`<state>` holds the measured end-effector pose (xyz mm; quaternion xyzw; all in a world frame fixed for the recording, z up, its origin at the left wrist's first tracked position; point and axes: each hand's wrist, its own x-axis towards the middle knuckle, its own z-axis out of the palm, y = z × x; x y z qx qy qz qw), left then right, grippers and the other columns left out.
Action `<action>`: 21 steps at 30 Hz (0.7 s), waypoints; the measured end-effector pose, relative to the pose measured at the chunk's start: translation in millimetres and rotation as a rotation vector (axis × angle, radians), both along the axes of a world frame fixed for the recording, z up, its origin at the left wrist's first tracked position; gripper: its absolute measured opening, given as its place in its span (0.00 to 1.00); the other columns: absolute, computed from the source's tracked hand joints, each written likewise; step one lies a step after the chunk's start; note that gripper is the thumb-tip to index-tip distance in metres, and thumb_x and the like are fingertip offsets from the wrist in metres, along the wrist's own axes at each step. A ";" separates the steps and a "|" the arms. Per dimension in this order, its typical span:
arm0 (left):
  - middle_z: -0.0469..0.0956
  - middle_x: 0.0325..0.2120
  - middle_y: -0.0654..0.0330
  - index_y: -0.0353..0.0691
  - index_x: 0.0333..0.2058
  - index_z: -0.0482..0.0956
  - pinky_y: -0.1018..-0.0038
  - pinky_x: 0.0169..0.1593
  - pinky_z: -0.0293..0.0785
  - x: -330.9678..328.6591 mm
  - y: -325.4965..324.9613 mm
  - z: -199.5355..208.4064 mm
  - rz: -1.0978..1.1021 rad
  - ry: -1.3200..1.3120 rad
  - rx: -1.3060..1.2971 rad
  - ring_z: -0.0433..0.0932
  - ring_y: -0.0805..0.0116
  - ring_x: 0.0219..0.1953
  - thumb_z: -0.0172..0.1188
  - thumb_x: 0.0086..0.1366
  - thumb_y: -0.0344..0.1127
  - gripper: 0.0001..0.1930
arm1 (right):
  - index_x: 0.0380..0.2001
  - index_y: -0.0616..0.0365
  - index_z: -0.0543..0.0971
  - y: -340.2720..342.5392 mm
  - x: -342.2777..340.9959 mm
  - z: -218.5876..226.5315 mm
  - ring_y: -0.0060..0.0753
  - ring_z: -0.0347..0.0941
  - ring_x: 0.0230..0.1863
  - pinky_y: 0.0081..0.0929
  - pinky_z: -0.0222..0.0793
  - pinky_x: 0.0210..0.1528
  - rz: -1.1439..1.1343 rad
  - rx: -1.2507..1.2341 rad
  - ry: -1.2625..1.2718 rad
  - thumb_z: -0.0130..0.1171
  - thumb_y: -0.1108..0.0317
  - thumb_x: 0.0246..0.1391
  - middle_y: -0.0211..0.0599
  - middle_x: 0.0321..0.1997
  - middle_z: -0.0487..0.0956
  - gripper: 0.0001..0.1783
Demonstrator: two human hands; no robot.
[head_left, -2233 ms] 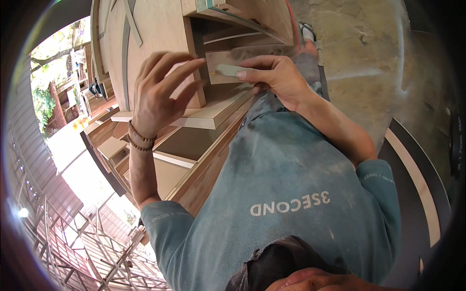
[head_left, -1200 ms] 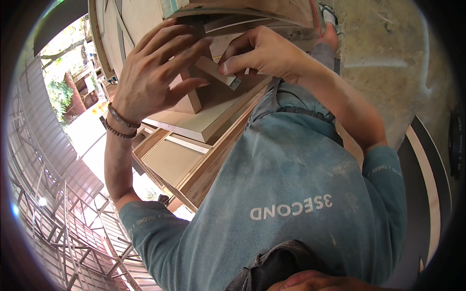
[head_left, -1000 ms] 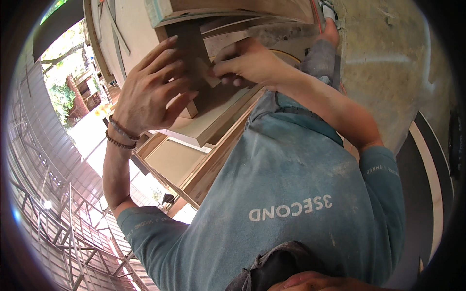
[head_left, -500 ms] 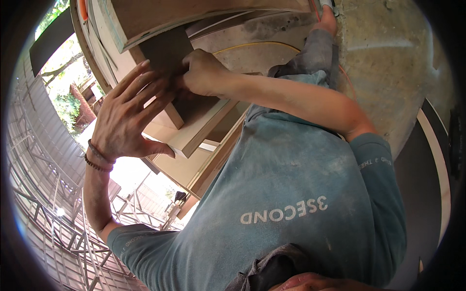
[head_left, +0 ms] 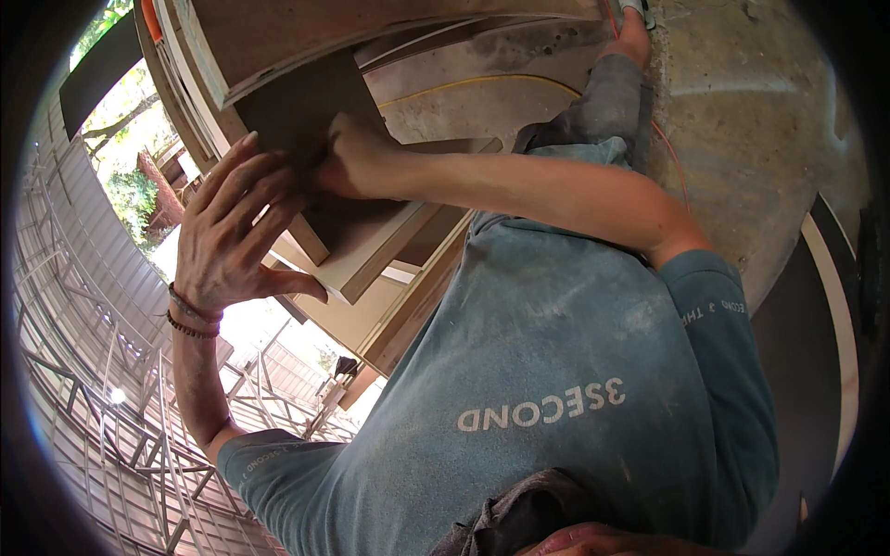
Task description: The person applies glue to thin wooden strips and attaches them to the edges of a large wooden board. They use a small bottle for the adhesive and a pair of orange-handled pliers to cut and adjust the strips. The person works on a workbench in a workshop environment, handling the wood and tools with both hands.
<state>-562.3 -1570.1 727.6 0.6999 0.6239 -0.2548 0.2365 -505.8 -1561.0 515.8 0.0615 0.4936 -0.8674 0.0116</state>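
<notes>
My left hand [head_left: 227, 232] is held with fingers spread and thumb stretched out, beside an unfinished wooden cabinet-like piece [head_left: 371, 255]. Its fingertips reach over a dark brown panel [head_left: 306, 97] within that piece; shadow hides whether they touch it. My right hand [head_left: 357, 159] is curled against the same panel, close to the left fingertips. Its fingers are folded and turned away from view, so anything they grip is hidden. Above both hands lies a broad wooden board [head_left: 399, 23] with a pale edge.
A yellow hose [head_left: 482, 83] runs behind the woodwork, and a red cord [head_left: 669, 148] lies on the concrete floor [head_left: 732, 102] by my leg. At the right stands a dark panel [head_left: 797, 343] with a pale edge. Metal roof trusses [head_left: 139, 445] fill the lower left.
My right hand has shifted left and slightly down along the dark panel, curling further out of view. My left hand stays spread, with its fingertips slightly lower and further left.
</notes>
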 end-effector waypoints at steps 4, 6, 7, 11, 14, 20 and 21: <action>0.82 0.41 0.56 0.37 0.35 0.84 0.49 0.67 0.71 0.2 -3.4 2.2 -0.006 -0.001 0.052 0.80 0.52 0.54 0.69 0.34 0.72 0.41 | 0.41 0.61 0.86 -12.4 -7.4 5.7 0.46 0.82 0.47 0.37 0.77 0.51 0.012 0.129 -0.009 0.66 0.57 0.49 0.52 0.43 0.85 0.21; 0.82 0.40 0.56 0.37 0.35 0.84 0.49 0.66 0.72 0.1 -3.2 3.2 -0.014 0.003 0.063 0.80 0.52 0.53 0.69 0.35 0.72 0.41 | 0.41 0.60 0.86 -18.0 -10.9 8.8 0.49 0.82 0.49 0.38 0.77 0.53 0.018 0.176 -0.006 0.65 0.54 0.49 0.54 0.45 0.84 0.22; 0.82 0.40 0.56 0.37 0.35 0.84 0.49 0.66 0.72 0.2 -3.9 3.3 -0.018 0.007 0.065 0.80 0.52 0.53 0.69 0.36 0.72 0.40 | 0.41 0.60 0.86 -20.1 -12.2 10.4 0.50 0.82 0.50 0.39 0.76 0.54 0.023 0.195 -0.006 0.65 0.53 0.49 0.54 0.45 0.84 0.23; 0.82 0.38 0.56 0.37 0.34 0.83 0.49 0.66 0.72 0.6 -5.3 4.0 -0.025 0.011 0.084 0.80 0.52 0.52 0.70 0.37 0.71 0.39 | 0.41 0.58 0.86 -21.7 -15.6 13.7 0.54 0.81 0.53 0.42 0.76 0.58 0.028 0.205 -0.009 0.65 0.49 0.48 0.57 0.48 0.84 0.25; 0.81 0.37 0.56 0.37 0.33 0.83 0.48 0.66 0.73 0.2 -5.9 4.2 -0.028 -0.002 0.094 0.81 0.53 0.51 0.70 0.37 0.70 0.38 | 0.40 0.58 0.87 -20.4 -15.3 13.2 0.55 0.81 0.53 0.43 0.76 0.57 0.023 0.173 -0.023 0.66 0.49 0.46 0.57 0.47 0.84 0.25; 0.81 0.36 0.57 0.37 0.32 0.83 0.48 0.66 0.73 -0.2 -4.5 4.0 -0.025 -0.015 0.090 0.81 0.54 0.51 0.71 0.36 0.70 0.38 | 0.37 0.58 0.87 -31.7 -25.3 8.7 0.56 0.82 0.50 0.45 0.77 0.56 0.016 0.204 0.004 0.66 0.52 0.45 0.57 0.44 0.84 0.21; 0.81 0.36 0.57 0.37 0.32 0.83 0.48 0.66 0.73 -0.4 -4.1 3.6 -0.025 -0.015 0.091 0.81 0.54 0.51 0.71 0.36 0.69 0.38 | 0.36 0.58 0.87 -34.6 -27.2 8.1 0.56 0.82 0.50 0.45 0.77 0.55 0.006 0.220 0.002 0.66 0.53 0.45 0.57 0.43 0.84 0.21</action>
